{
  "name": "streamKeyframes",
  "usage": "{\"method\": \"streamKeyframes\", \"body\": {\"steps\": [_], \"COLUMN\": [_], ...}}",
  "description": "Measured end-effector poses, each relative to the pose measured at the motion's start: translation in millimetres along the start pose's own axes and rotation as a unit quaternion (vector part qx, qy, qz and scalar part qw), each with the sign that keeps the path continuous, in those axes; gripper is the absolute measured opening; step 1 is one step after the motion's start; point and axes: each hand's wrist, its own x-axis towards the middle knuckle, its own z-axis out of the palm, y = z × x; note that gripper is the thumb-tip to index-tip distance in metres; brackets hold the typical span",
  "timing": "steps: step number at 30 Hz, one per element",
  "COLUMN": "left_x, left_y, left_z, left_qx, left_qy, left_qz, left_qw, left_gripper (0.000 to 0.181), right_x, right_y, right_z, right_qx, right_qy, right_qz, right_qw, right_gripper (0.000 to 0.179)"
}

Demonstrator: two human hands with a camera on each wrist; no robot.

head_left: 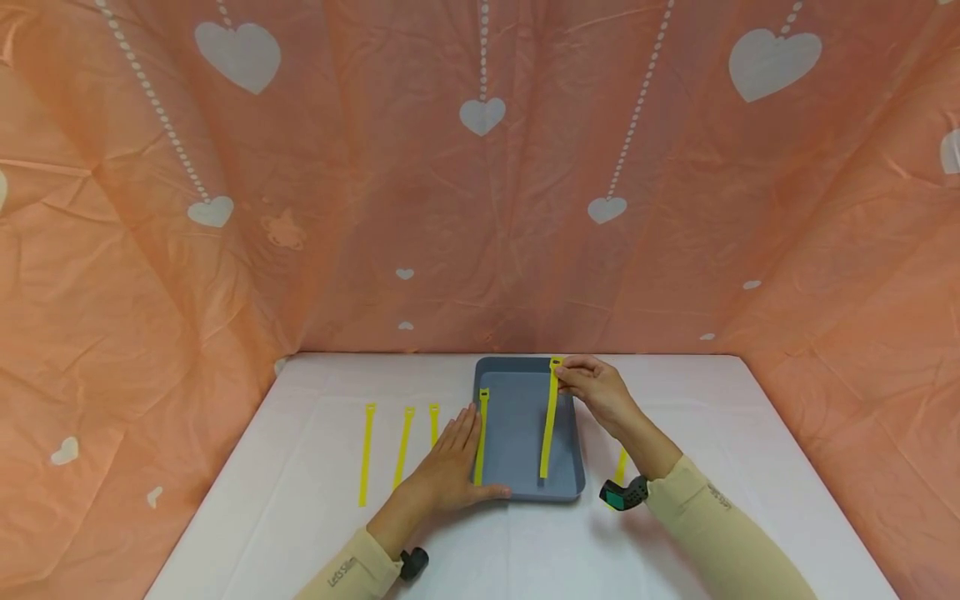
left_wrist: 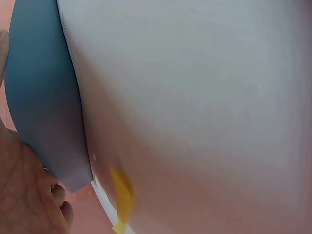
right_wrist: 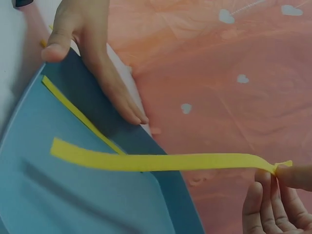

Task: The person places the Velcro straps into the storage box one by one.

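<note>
My right hand (head_left: pixel 603 396) pinches the slotted head of a yellow cable strap (head_left: pixel 550 425) between thumb and fingers. The strap hangs over the right part of a blue-grey tray (head_left: pixel 513 433); in the right wrist view its free end (right_wrist: pixel 61 147) is above the tray floor, casting a shadow. Another yellow strap (head_left: pixel 481 442) lies along the tray's left inner side. My left hand (head_left: pixel 446 471) rests against the tray's left edge, fingers straight and thumb stretched toward the near rim. The left wrist view shows the palm (left_wrist: pixel 24 190) beside the tray's outer wall (left_wrist: pixel 44 87).
On the white-covered table (head_left: pixel 300 483), three more yellow straps lie left of the tray: one farthest out (head_left: pixel 366 458), a second strap (head_left: pixel 403 446) and a third (head_left: pixel 434 425) by the left hand. Another strap (head_left: pixel 621 467) lies partly under my right forearm. An orange curtain (head_left: pixel 480 208) surrounds the table.
</note>
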Motion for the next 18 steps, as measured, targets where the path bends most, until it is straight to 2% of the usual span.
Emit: {"method": "streamKeyframes", "body": {"steps": [11, 18], "left_x": [-0.4, -0.5], "left_y": [0.9, 1.8], "left_z": [-1.6, -2.3], "left_qx": [-0.002, -0.014], "left_qy": [-0.004, -0.001], "left_qz": [0.0, 0.0], "left_qw": [1.0, 0.9999], "left_gripper": [0.133, 0.131], "right_x": [14.7, 21.8], "right_y": [19.8, 31.9], "right_z": [26.4, 38.0], "right_qx": [-0.006, -0.01], "right_qy": [0.001, -0.009], "right_qz": [0.026, 0.028], "right_qw": [0.9996, 0.9995], "right_gripper": [0.01, 0.011]}}
